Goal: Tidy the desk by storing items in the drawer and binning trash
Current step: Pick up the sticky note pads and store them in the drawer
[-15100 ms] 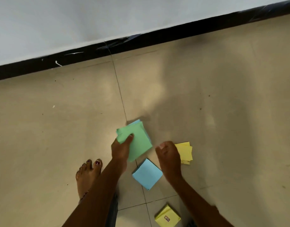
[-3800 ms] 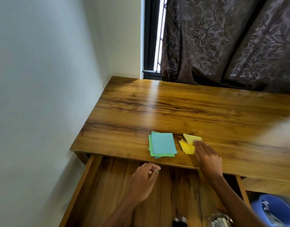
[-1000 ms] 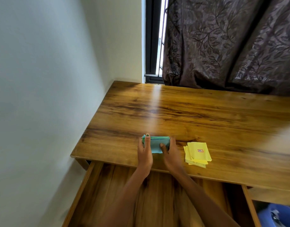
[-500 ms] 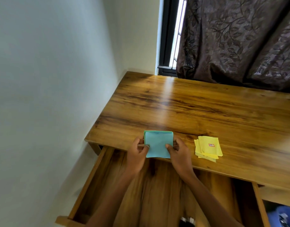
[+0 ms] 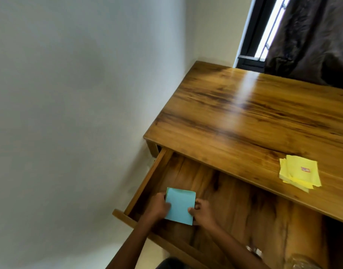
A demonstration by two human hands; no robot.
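A stack of blue and green paper squares (image 5: 180, 206) sits low inside the open wooden drawer (image 5: 145, 183), near its left wall. My left hand (image 5: 157, 207) grips the stack's left edge and my right hand (image 5: 202, 211) pinches its right edge. A loose pile of yellow paper squares (image 5: 299, 172) lies on the wooden desk (image 5: 244, 121) near the front edge, to the right of my hands.
A white wall runs close along the desk's left side. A dark curtain (image 5: 312, 35) and a window frame (image 5: 252, 35) stand behind the desk. A clear container (image 5: 300, 262) shows at the drawer's lower right. The drawer's front rail (image 5: 166, 241) crosses under my forearms.
Both hands carried the blue and green stack off the desk's front edge and down into the drawer's left part. The yellow pile stayed on the desk. My head turned left.
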